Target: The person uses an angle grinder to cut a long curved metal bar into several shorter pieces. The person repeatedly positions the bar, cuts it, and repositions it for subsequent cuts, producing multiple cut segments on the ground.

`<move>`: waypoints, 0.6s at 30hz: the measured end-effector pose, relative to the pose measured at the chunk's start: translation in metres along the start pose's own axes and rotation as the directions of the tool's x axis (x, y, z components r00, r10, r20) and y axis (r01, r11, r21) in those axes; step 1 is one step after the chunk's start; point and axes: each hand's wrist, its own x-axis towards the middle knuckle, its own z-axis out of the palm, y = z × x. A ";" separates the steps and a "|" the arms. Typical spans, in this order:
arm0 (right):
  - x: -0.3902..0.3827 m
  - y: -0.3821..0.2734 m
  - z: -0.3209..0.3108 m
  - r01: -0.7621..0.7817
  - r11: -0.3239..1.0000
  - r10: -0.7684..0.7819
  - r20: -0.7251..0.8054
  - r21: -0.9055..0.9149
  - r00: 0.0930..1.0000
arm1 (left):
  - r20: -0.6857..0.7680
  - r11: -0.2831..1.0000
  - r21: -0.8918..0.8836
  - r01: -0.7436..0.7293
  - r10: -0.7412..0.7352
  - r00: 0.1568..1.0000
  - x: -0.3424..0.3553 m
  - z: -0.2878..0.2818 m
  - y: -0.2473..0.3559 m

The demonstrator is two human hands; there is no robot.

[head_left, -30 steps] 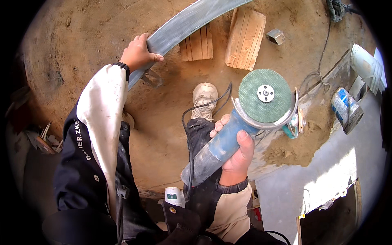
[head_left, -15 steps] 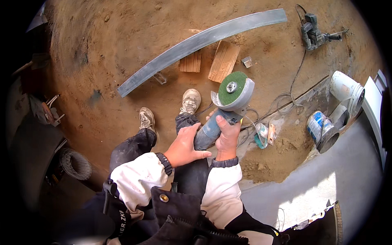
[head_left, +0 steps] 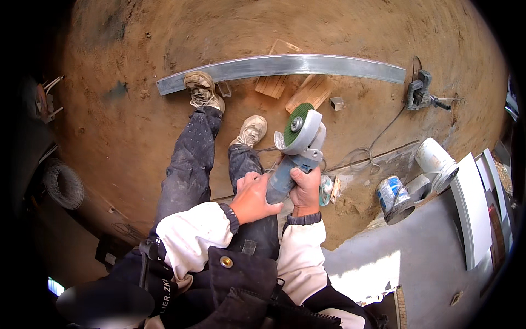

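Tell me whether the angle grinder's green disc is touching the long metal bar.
Apart. The head view shows the green disc short of the metal bar, with a wooden block visible between them.

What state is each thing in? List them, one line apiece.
Left hand: closed around the grinder's rear
Right hand: closed around its body near the head
Angle grinder: held, head pointing away
Green disc: fitted; spinning or not, cannot tell
Metal bar: lying, bare of hands
Left wooden block: partly hidden under the bar
Black power tool: lying on the ground
Wire mesh: rolled up
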 end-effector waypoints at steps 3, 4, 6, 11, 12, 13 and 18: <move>0.015 0.002 0.033 -0.068 0.998 0.068 0.008 -0.006 0.998 | -0.090 1.000 -0.016 -0.002 0.001 0.996 -0.003 -0.017 -0.009; 0.020 0.001 0.045 -0.088 0.996 0.088 -0.005 -0.001 0.996 | -0.151 0.999 -0.028 -0.041 0.036 0.988 -0.003 -0.023 -0.013; 0.031 0.000 0.067 -0.108 0.993 0.110 0.034 -0.054 0.993 | -0.077 0.988 -0.151 -0.013 0.002 0.997 0.000 -0.040 -0.022; 0.045 0.009 0.114 -0.069 0.956 0.076 0.014 -0.285 0.997 | 0.053 0.959 -0.271 0.087 -0.076 0.996 0.002 -0.078 -0.035; 0.047 0.012 0.119 -0.063 0.937 0.064 -0.007 -0.343 0.998 | 0.062 0.953 -0.284 0.106 -0.092 0.994 -0.001 -0.081 -0.033; 0.050 0.011 0.126 -0.113 0.926 0.111 -0.028 -0.359 0.993 | 0.063 0.947 -0.296 0.122 -0.108 0.992 0.001 -0.082 -0.034; 0.073 0.012 0.125 -0.123 0.849 0.081 -0.103 -0.515 0.991 | 0.153 0.939 -0.305 0.161 -0.119 0.981 0.019 -0.077 -0.041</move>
